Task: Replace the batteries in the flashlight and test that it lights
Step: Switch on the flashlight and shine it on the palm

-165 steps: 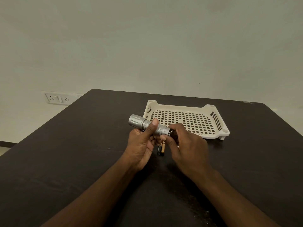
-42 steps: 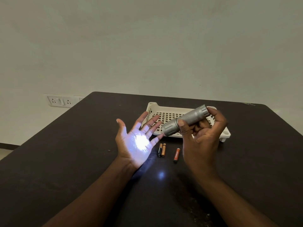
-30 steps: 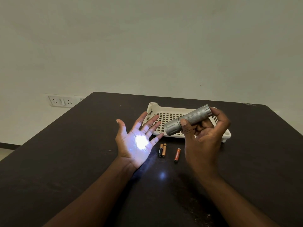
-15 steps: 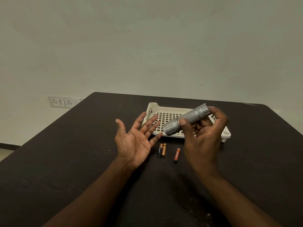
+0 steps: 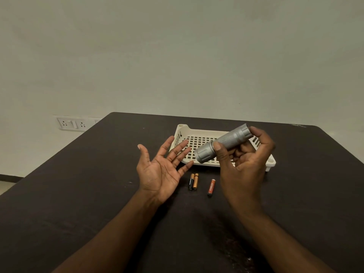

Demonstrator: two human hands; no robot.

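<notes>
**Above the dark table, a flashlight aimed at a bare palm**

Nearest the camera, the left hand [image 5: 160, 172] is held palm-up with fingers spread and straight, holding nothing; no glow shows on it. Beside it the right hand [image 5: 243, 164] grips the silver flashlight [image 5: 223, 143] by its barrel, thumb across the front, a fingertip at the tail end, the head pointing toward the open palm. Under the hands three loose batteries [image 5: 193, 181] lie on the table [image 5: 78, 194], two touching, one apart. Beyond stands a white slotted tray [image 5: 182, 133]. The flashlight looks closed up, so the swap seems done; whether it lights cannot be judged here.
</notes>
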